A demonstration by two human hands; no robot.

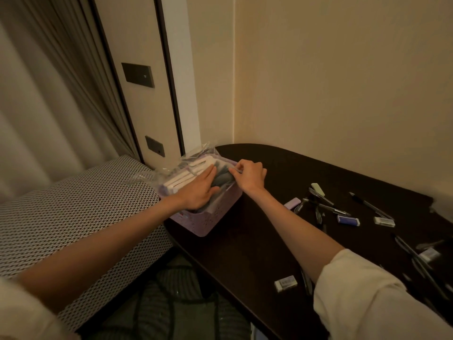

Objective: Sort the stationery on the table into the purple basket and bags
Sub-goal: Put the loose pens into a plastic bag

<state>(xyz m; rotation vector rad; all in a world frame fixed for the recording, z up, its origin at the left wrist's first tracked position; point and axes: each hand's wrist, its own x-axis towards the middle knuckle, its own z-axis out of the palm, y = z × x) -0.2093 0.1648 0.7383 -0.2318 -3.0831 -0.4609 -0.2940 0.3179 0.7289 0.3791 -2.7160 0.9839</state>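
The clear plastic bag [196, 165] of pale stationery lies on top of the perforated purple plastic basket [215, 217] at the left end of the dark wooden tabletop [257, 241], directly under both hands, its long axis running up and away to the right. The left hand [199, 192] presses it flat with straight fingers [208, 174] while the right hand [250, 176] pinches its near right edge. Loose pens [371, 208] and erasers [285, 283] lie well apart to the right, nearer the right hand.
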